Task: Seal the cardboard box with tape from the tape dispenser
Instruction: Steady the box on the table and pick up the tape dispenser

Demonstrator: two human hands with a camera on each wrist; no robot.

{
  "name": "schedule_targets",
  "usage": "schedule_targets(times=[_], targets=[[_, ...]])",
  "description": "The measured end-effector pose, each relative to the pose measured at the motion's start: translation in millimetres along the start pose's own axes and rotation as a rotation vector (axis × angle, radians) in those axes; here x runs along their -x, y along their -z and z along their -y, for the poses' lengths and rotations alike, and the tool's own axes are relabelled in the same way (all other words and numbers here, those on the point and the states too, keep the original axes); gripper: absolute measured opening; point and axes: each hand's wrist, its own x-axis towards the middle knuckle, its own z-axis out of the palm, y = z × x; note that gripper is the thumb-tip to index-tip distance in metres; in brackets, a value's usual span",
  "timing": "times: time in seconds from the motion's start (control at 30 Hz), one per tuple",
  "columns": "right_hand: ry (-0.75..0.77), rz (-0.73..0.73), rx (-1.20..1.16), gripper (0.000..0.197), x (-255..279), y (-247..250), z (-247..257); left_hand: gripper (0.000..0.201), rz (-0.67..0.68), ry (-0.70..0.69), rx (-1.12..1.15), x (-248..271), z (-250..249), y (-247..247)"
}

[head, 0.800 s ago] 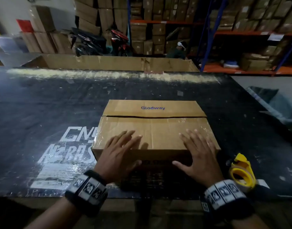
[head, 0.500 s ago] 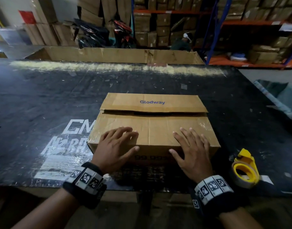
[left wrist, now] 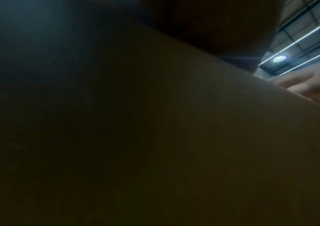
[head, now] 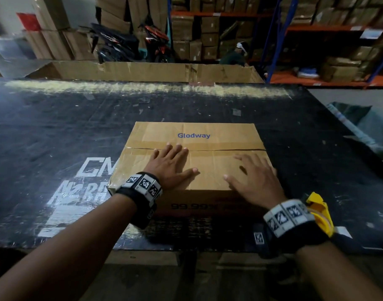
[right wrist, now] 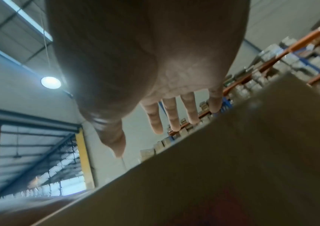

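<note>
left hand point(head: 172, 165) flat on cardboard box point(head: 210, 137) seam, right hand point(head: 256, 181) splayed above; press flaps flush, then grab tape dispenser point(head: 318, 210) right of box.

Both forearms reach in from the bottom corners of the head view, each wrist in a black band with white markers. The left hand point(head: 172, 165) lies flat at centre frame, fingers straight and together. The right hand point(head: 256, 180), lower right of centre, spreads its fingers point(right wrist: 171, 116), palm down and raised.

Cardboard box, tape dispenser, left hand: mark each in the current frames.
cardboard box point(head: 216, 135), head view, far top flap beside the blue lettering.
tape dispenser point(head: 322, 211), head view, yellow body behind the right wrist.
left hand point(head: 173, 166), head view, back of the hand, flat on the box.
</note>
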Motion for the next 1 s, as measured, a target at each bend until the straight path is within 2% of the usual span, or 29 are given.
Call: schedule_targets(times=[0.13,0.23,0.3,0.37,0.43,0.5,0.57,0.63,0.67,0.73,0.8,0.83,0.9,0.97,1.0], targets=[[-0.042,0.131,0.094,0.081,-44.4,3.3,-20.3,0.089,0.004,0.007,0.017,-0.3,-2.9,2.5],[-0.088,0.244,0.146,0.082,-54.4,-6.0,-24.1,0.084,0.008,0.036,0.052,-2.6,-7.6,7.2],[-0.101,0.259,0.175,0.080,-53.0,-12.6,-23.5,0.083,-0.006,0.042,0.092,-5.0,-20.1,8.7],[-0.112,0.250,0.170,0.078,-52.3,-14.2,-22.2,0.080,-0.010,-0.044,0.092,-11.3,-45.9,7.4],[-0.116,0.248,0.145,0.073,-52.3,-13.1,-22.0,0.076,-0.001,-0.151,0.103,-21.6,-79.9,4.6],[-0.095,0.249,0.075,0.067,-51.2,-6.9,-23.2,0.073,0.014,-0.188,0.135,-33.6,-108.4,2.5],[-0.085,0.240,-0.156,0.063,-46.7,7.1,-31.1,0.071,0.025,-0.194,0.118,-44.4,-123.5,-1.1],[-0.120,0.132,-0.456,0.062,-35.8,22.5,-51.9,0.069,0.019,-0.202,0.085,-49.1,-123.4,-7.5],[-0.159,0.041,-0.526,0.062,-26.9,27.4,-68.8,0.069,0.005,-0.207,0.082,-50.1,-120.5,-10.7],[-0.294,-0.141,-0.498,0.061,-0.3,29.6,-112.6,0.072,-0.009,-0.216,0.086,-49.5,-116.3,-14.7],[-0.469,-0.254,-0.322,0.059,32.3,23.2,-162.0,0.077,-0.004,-0.208,0.080,-49.7,-117.2,-16.3],[-0.565,-0.241,-0.221,0.063,48.7,19.7,-182.1,0.079,-0.001,-0.201,0.077,-49.8,-118.4,-16.2],[-0.744,-0.073,-0.100,0.082,73.1,10.5,-211.9,0.084,-0.002,-0.196,0.082,-49.5,-120.0,-16.6],[-0.812,0.137,-0.110,0.093,82.4,-1.5,-228.1,0.093,0.004,-0.197,0.099,-49.3,-118.1,-17.2],[-0.800,0.202,-0.134,0.089,82.9,-8.2,-232.9,0.094,0.011,-0.198,0.105,-49.7,-116.6,-18.0]])
